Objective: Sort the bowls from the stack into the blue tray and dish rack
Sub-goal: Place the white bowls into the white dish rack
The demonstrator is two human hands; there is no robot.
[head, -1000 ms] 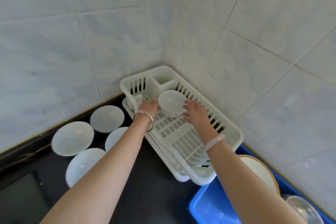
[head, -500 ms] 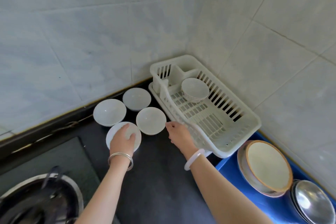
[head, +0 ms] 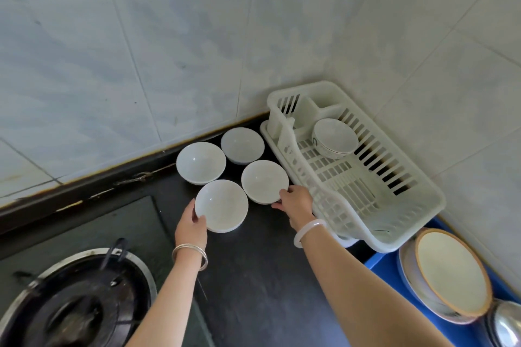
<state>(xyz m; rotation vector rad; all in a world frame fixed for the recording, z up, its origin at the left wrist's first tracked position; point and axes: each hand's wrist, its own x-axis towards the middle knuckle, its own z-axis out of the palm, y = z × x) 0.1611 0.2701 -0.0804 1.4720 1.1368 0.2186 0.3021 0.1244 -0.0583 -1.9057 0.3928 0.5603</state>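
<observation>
Left hand (head: 191, 227) grips near bowl (head: 221, 205) rim at frame centre; right hand (head: 296, 204) fingers pinch neighbouring bowl (head: 265, 182) beside dish rack (head: 394, 229). Risk: one-handed rim grips slipping, bowls clinking, chipping on dark tabletop (head: 253, 276).

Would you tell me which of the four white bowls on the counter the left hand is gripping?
The nearest bowl; the left hand grips its rim, unlike the others.
</observation>
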